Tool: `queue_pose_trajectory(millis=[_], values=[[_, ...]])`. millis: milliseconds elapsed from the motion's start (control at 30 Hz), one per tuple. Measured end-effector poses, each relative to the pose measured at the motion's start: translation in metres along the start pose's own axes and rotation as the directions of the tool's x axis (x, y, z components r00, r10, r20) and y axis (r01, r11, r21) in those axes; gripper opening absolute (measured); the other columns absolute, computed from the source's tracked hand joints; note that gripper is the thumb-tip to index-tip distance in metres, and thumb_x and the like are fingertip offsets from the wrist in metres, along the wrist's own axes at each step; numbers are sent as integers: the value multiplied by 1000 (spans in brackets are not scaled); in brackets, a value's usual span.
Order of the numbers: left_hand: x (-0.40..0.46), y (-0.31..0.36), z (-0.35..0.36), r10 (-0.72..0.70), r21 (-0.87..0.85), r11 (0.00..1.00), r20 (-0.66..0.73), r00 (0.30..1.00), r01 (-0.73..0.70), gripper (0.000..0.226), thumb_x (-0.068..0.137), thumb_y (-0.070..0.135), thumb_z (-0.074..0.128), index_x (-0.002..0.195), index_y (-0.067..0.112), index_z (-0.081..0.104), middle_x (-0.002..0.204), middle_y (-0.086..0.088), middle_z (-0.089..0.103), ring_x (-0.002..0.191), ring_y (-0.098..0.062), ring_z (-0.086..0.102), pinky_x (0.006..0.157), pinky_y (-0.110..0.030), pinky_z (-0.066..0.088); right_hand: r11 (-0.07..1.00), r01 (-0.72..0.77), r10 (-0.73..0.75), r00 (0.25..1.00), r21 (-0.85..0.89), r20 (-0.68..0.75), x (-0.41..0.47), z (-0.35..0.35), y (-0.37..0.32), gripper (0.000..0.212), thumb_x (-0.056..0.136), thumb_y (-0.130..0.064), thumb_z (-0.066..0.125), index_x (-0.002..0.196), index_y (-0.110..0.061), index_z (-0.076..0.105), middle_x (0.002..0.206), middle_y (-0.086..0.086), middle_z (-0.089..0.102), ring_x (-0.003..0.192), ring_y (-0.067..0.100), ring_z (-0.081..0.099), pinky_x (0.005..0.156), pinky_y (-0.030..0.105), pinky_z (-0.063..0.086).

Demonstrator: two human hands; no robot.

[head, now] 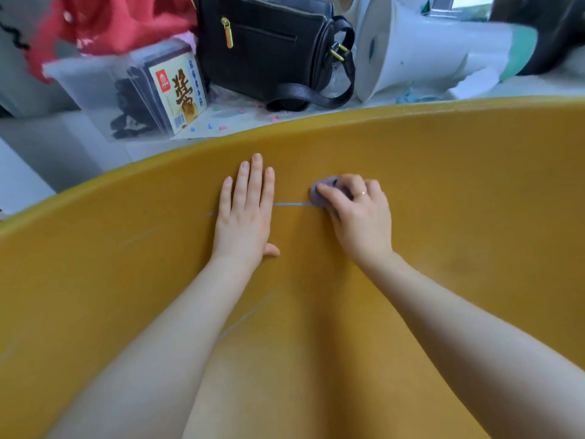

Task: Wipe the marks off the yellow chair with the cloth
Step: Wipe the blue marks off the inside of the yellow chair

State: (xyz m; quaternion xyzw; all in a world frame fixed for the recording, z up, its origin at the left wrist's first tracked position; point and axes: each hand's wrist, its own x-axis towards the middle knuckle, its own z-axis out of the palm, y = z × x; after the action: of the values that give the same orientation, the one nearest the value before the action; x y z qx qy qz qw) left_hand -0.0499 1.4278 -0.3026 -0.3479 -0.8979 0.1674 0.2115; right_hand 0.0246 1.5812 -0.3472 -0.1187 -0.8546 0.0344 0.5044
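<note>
Cloth (319, 194) bunching under gripping right hand (361, 213), meeting blue mark (292, 204) running leftward toward flat, open left hand (245, 210) pressing chair (459, 185).

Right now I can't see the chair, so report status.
Left hand flat on yellow chair. Right hand grips cloth at blue mark. Nothing blocking.

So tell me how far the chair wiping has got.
Done: nothing is plainly clean yet. In hand: the right hand presses the purple cloth on the blue line, while the left hand lies flat on the yellow chair. Left: that line and a faint line lower down.
</note>
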Motion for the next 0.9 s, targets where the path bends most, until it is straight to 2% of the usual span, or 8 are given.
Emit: queue_pose_trajectory(millis=[133, 233, 300, 367, 500, 633, 767, 900], values=[[3, -5, 11, 44, -39, 998, -58, 997, -47, 140, 60, 64, 69, 136, 4, -32, 151, -19, -25, 142, -32, -16, 109, -40, -14, 990, -119, 132, 974, 79, -187, 68, -1, -11, 18, 81, -10, 61, 97, -15, 69, 94, 14, 63, 73, 33, 52, 62, 36, 43], [5, -11, 21, 35, 15, 999, -156, 987, -34, 148, 40, 70, 74, 142, 5, -10, 156, -18, 3, 144, -33, 7, 111, -40, 0, 981, -119, 151, 965, 155, -215, 60, 12, -13, 22, 82, -8, 61, 102, -14, 68, 98, 15, 61, 80, 32, 50, 73, 31, 37], [8, -14, 30, 48, 4, 999, -226, 973, -49, 149, 26, 70, 77, 143, 5, 10, 153, -17, 19, 140, -32, 18, 112, -41, 11, 990, -34, 55, 987, 140, -152, 38, 20, -8, 23, 83, -8, 60, 104, -14, 68, 100, 15, 61, 82, 31, 49, 75, 34, 38], [9, -18, 37, 77, -22, 996, -258, 963, -85, 149, 23, 69, 78, 143, 5, 18, 150, -18, 24, 137, -32, 21, 113, -40, 12, 983, 95, -91, 995, 157, -30, 4, 27, -5, 24, 82, -9, 61, 104, -15, 67, 102, 13, 58, 82, 29, 48, 75, 37, 40], [7, -16, 34, 60, -41, 997, -227, 972, -71, 147, 23, 70, 78, 142, 7, 18, 150, -17, 29, 137, -31, 30, 112, -39, 15, 940, 196, -270, 927, 278, 260, -82, 20, -11, 28, 80, -11, 58, 106, -21, 61, 104, 4, 51, 77, 29, 50, 74, 36, 40], [6, -17, 33, 43, -12, 999, -212, 976, -46, 148, 24, 73, 76, 143, 6, 17, 150, -16, 29, 137, -30, 30, 111, -38, 12, 941, 243, -318, 872, 236, 372, -84, 11, -16, 23, 81, -13, 56, 101, -20, 65, 89, 9, 61, 62, 26, 47, 54, 36, 46], [7, -17, 34, 41, -17, 999, -220, 975, -46, 150, 23, 72, 76, 143, 6, 16, 150, -16, 28, 138, -30, 21, 111, -39, 12, 991, 82, -92, 990, 104, 102, 10, 8, -10, 20, 83, -10, 61, 101, -15, 68, 93, 16, 62, 68, 31, 50, 60, 37, 47], [8, -17, 35, 52, -26, 998, -235, 971, -60, 150, 22, 71, 77, 143, 5, 17, 150, -16, 24, 136, -30, 17, 111, -40, 12, 995, -39, 49, 992, 91, -112, 72, 3, -11, 24, 84, -9, 60, 107, -13, 66, 101, 15, 61, 80, 34, 51, 70, 36, 42]])
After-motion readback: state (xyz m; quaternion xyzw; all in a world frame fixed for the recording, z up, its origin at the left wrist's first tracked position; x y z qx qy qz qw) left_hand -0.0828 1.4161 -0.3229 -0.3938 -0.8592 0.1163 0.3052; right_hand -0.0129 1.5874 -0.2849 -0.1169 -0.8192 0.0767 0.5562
